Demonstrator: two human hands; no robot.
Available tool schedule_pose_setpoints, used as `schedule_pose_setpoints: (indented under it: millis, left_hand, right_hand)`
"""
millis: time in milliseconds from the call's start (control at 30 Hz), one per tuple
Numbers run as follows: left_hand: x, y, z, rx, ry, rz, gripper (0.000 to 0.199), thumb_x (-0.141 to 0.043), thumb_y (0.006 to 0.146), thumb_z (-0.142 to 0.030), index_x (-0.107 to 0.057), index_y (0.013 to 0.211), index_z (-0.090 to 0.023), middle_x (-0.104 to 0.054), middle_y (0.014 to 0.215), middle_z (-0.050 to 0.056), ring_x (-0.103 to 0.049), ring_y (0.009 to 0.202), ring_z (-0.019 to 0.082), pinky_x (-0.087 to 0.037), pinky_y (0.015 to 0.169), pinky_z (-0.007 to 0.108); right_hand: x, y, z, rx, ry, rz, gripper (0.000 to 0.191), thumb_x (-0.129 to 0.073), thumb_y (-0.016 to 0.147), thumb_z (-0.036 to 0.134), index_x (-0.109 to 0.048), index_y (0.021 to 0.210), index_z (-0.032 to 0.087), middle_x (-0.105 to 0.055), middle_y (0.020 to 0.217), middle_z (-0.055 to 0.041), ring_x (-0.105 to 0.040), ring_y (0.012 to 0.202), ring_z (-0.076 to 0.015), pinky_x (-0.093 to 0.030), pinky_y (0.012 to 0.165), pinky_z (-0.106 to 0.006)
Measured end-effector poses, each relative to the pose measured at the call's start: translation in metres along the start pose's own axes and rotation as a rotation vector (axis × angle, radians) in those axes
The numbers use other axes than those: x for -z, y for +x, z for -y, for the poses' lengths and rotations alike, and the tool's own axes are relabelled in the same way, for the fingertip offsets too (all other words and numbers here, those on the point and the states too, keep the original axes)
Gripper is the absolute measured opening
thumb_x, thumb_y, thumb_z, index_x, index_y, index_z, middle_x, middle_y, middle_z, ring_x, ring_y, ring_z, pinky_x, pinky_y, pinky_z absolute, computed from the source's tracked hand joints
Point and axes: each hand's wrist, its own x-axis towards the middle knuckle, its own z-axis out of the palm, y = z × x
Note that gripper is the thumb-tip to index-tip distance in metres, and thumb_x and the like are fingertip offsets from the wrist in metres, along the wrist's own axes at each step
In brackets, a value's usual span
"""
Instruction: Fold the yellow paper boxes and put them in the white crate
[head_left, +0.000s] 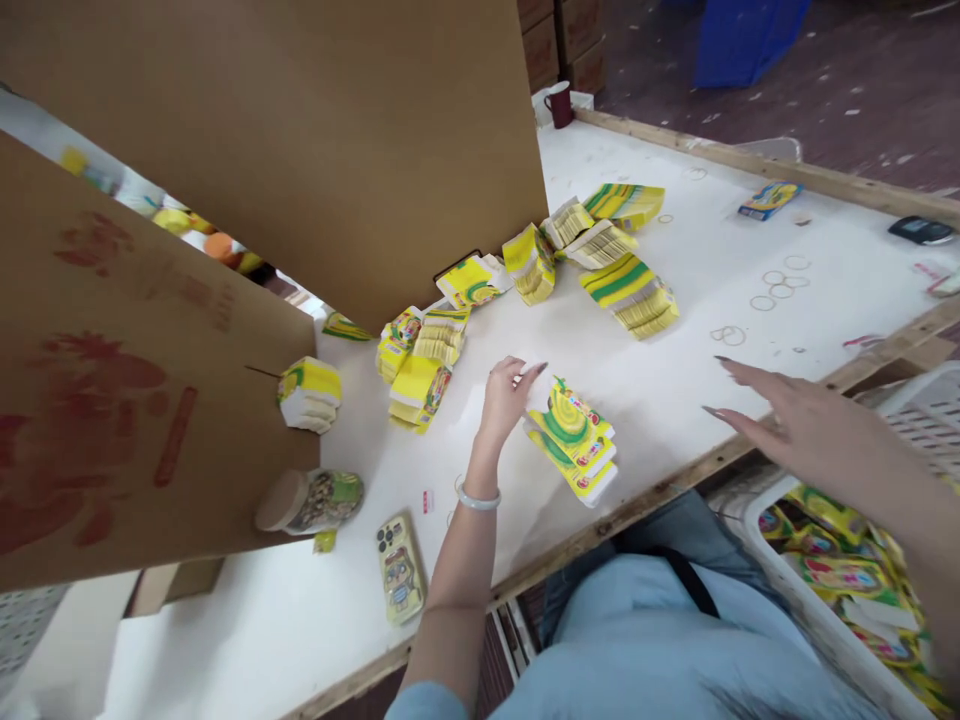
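Observation:
My left hand point(505, 402) pinches at the white end flap of a yellow-and-green printed carton point(568, 418). That carton lies on top of a few flattened ones, fanned out on the white table near its front edge. To the right, my right hand point(799, 415) is held over the table edge, thumb and fingers apart, with nothing in it. Just below that arm stands a white basket point(766, 520) with many yellow cartons point(840, 572) in it. Several bundles of folded cartons, such as one stack point(631, 295), lie farther back on the table.
Tall brown cardboard point(337, 130) walls the table's back and left. A phone point(401, 570) and a tipped jar point(322, 500) lie at left. Rubber bands point(780, 285), a blue box point(770, 200) and a dark device point(920, 231) are at right; a mug point(559, 105) stands far back.

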Motion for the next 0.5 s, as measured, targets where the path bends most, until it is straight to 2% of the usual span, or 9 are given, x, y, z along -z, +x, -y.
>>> schedule_pose_setpoints:
  millis: [100, 133, 167, 233, 300, 400, 500]
  left_hand:
    - [0.012, -0.001, -0.008, -0.162, 0.023, -0.074, 0.04, -0.052, 0.103, -0.05, -0.079, 0.106, -0.02, -0.067, 0.129, 0.014, -0.063, 0.114, 0.023, -0.05, 0.101, 0.04]
    - [0.015, -0.003, -0.013, -0.19, 0.014, -0.132, 0.045, -0.05, 0.103, -0.055, -0.078, 0.111, -0.021, -0.066, 0.132, 0.015, -0.062, 0.116, 0.024, -0.05, 0.101, 0.041]
    - [0.018, -0.007, -0.02, -0.203, -0.006, -0.194, 0.05, -0.048, 0.102, -0.059, -0.079, 0.111, -0.021, -0.068, 0.125, 0.015, -0.064, 0.11, 0.023, -0.052, 0.096, 0.039]
    - [0.024, -0.016, -0.038, -0.199, -0.052, -0.287, 0.056, -0.044, 0.103, -0.062, -0.08, 0.102, -0.019, -0.07, 0.093, 0.01, -0.064, 0.085, 0.018, -0.053, 0.079, 0.032]
    - [0.028, -0.029, -0.058, -0.172, -0.102, -0.321, 0.056, -0.042, 0.105, -0.059, -0.08, 0.099, -0.019, -0.062, 0.069, 0.003, -0.056, 0.063, 0.014, -0.048, 0.065, 0.028]
    - [0.034, -0.05, -0.082, -0.133, -0.186, -0.329, 0.049, -0.045, 0.106, -0.054, -0.079, 0.11, -0.019, -0.068, 0.074, 0.004, -0.055, 0.062, 0.014, -0.047, 0.063, 0.028]
    - [0.035, -0.069, -0.088, -0.13, -0.347, -0.345, 0.051, -0.044, 0.105, -0.059, -0.071, 0.128, -0.022, -0.073, 0.095, 0.007, -0.066, 0.079, 0.017, -0.054, 0.07, 0.028]
  right_hand:
    - [-0.026, 0.032, 0.048, 0.146, 0.028, -0.003, 0.052, -0.052, 0.101, 0.052, -0.058, 0.144, 0.024, -0.072, 0.13, -0.0153, -0.069, 0.118, -0.0381, -0.056, 0.1, -0.057]
    - [-0.036, 0.041, 0.064, 0.191, 0.101, -0.042, 0.05, -0.053, 0.102, 0.05, -0.057, 0.144, 0.024, -0.071, 0.132, -0.014, -0.067, 0.123, -0.0361, -0.056, 0.103, -0.056]
    - [-0.046, 0.05, 0.08, 0.228, 0.18, -0.092, 0.049, -0.054, 0.102, 0.048, -0.056, 0.145, 0.024, -0.07, 0.135, -0.0136, -0.065, 0.126, -0.0346, -0.056, 0.106, -0.055]
    - [-0.066, 0.061, 0.11, 0.279, 0.306, -0.17, 0.051, -0.055, 0.102, 0.045, -0.052, 0.148, 0.023, -0.068, 0.137, -0.0147, -0.062, 0.131, -0.0332, -0.054, 0.109, -0.053]
    - [-0.083, 0.066, 0.134, 0.298, 0.366, -0.189, 0.052, -0.057, 0.102, 0.047, -0.051, 0.147, 0.022, -0.071, 0.128, -0.0158, -0.067, 0.121, -0.0327, -0.057, 0.103, -0.05]
    - [-0.096, 0.063, 0.153, 0.306, 0.43, -0.154, 0.043, -0.054, 0.103, 0.047, -0.057, 0.138, 0.023, -0.074, 0.108, -0.013, -0.073, 0.098, -0.0286, -0.062, 0.087, -0.042]
    - [-0.093, 0.054, 0.157, 0.284, 0.544, -0.18, 0.035, -0.051, 0.105, 0.047, -0.058, 0.13, 0.024, -0.075, 0.106, -0.0114, -0.074, 0.096, -0.0259, -0.062, 0.084, -0.038]
